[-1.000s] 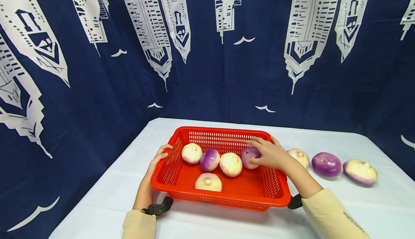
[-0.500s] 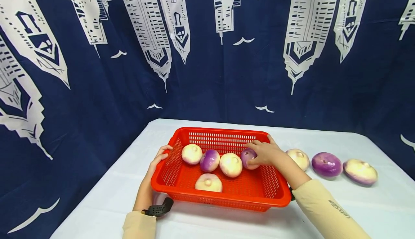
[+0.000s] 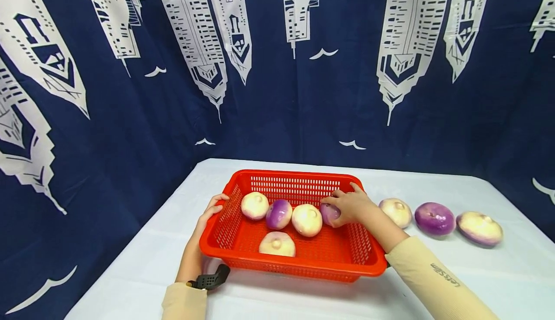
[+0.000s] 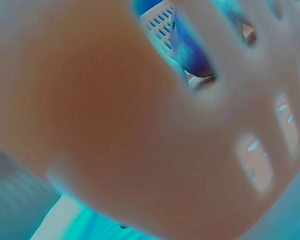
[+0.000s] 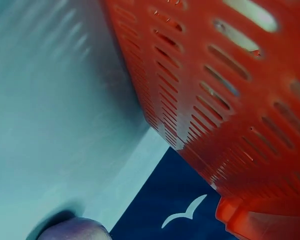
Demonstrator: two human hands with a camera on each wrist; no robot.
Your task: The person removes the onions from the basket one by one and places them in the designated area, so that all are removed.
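The left wrist view is showing almost nothing but a blurred, pale mass filling the picture, with only slits of the basket wall peeking through. The right wrist view is showing the slotted side of the red plastic basket (image 5: 225,95) up close, and a purple turnip (image 5: 75,231) is being cut off at the bottom edge. From the head view, the right hand (image 3: 350,206) is reaching over the basket's right rim, fingers curling around a small purple-and-white turnip (image 3: 328,213) that is lying inside the red plastic basket (image 3: 368,267), mostly hidden under the palm. The left hand (image 3: 211,209) is gripping the basket's left rim, fingers hooking over its edge. Four more pale and purple turnips (image 3: 306,220) are sitting in the basket just beside the held one. Three turnips (image 3: 435,218) are lying in a row on the white table (image 3: 130,276) to the right.
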